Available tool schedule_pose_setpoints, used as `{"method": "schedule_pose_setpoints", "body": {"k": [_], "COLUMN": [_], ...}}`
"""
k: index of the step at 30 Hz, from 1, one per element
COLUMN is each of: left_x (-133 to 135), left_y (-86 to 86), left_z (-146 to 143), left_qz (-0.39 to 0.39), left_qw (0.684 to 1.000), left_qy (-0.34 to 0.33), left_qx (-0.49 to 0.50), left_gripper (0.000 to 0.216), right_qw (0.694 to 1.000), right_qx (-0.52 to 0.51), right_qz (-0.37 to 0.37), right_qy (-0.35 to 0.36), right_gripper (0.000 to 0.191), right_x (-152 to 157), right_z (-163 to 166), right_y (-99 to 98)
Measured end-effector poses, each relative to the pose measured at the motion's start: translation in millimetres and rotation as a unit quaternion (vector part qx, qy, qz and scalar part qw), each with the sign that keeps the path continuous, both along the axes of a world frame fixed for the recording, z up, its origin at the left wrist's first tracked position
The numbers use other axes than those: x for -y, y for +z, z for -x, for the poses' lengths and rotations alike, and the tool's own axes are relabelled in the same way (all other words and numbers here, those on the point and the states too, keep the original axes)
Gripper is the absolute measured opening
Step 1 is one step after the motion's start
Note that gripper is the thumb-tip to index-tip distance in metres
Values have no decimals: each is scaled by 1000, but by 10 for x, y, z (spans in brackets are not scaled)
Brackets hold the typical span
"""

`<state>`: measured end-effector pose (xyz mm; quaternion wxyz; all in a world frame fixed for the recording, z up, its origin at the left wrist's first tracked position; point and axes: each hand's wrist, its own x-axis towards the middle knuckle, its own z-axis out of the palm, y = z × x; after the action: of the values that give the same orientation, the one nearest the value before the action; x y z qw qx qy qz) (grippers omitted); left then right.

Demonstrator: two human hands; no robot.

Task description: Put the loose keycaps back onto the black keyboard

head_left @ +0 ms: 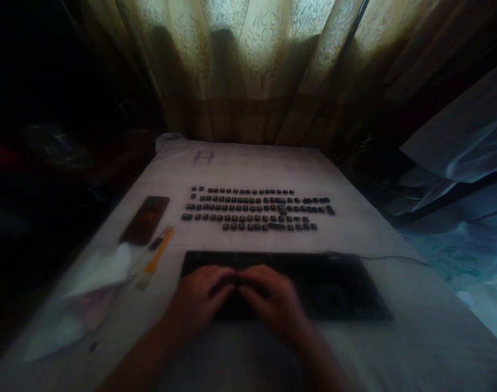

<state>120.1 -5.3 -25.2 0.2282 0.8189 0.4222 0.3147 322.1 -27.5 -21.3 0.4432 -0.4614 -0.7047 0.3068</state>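
Our left hand [199,296] and right hand [268,296] meet over the left half of the black keyboard [334,288], fingertips bent in toward each other. We cannot tell whether they grasp something small between them: that spot is dark and blurred. The keyboard lies in the nearer half of the pale-covered worktop [363,231], its long sides running roughly along the far edge. From its back side a cable [395,257] runs toward the right edge. Between the keyboard's right end and that edge we have a broad stretch of cover, and another strip of it lies between the keyboard and the bottom of our view.

Beyond the keyboard, loose dark keycaps [252,208] sit in five rows, a narrow band of cover separating the nearest row from the keyboard's back. A wider band lies between the farthest row and the far edge, with a purple mark [203,158] toward the far left corner.

The left edge gives us less room. A phone [146,219] lies near it, level with the keycap rows; just nearer to us are a thin dark-handled tool [155,243] and a yellow-handled brush [157,256], side by side. A crumpled white cloth [97,272] lies nearer still, along that edge. Past the far edge hangs a patterned curtain [252,71].
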Motion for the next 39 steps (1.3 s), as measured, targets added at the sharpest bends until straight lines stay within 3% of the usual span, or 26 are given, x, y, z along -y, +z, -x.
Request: {"method": "schedule_pose_setpoints", "body": {"k": [7, 11, 15, 20, 27, 39], "left_x": [-47, -104, -154, -54, 113, 95], "left_y": [67, 113, 99, 55, 63, 51], "left_z": [59, 109, 269, 508, 514, 395], "left_qz": [106, 141, 36, -75, -114, -112], "left_qw": [994, 989, 999, 992, 978, 982], "left_qy": [-13, -17, 3, -93, -117, -93], "left_qx": [24, 30, 19, -47, -131, -120], "left_gripper": [20, 22, 22, 37, 34, 28], "right_qw": [991, 987, 987, 988, 989, 991], "right_qx": [90, 111, 115, 116, 122, 120], "right_qz": [-101, -116, -96, -53, -39, -22], "right_qy": [-10, -21, -55, -83, -70, -53], "right_gripper": [17, 15, 15, 15, 14, 15], "right_x": [21, 19, -8, -34, -37, -36], "right_z": [70, 77, -4, -107, -104, -119], "right_y": [-20, -48, -62, -21, -24, -49]}}
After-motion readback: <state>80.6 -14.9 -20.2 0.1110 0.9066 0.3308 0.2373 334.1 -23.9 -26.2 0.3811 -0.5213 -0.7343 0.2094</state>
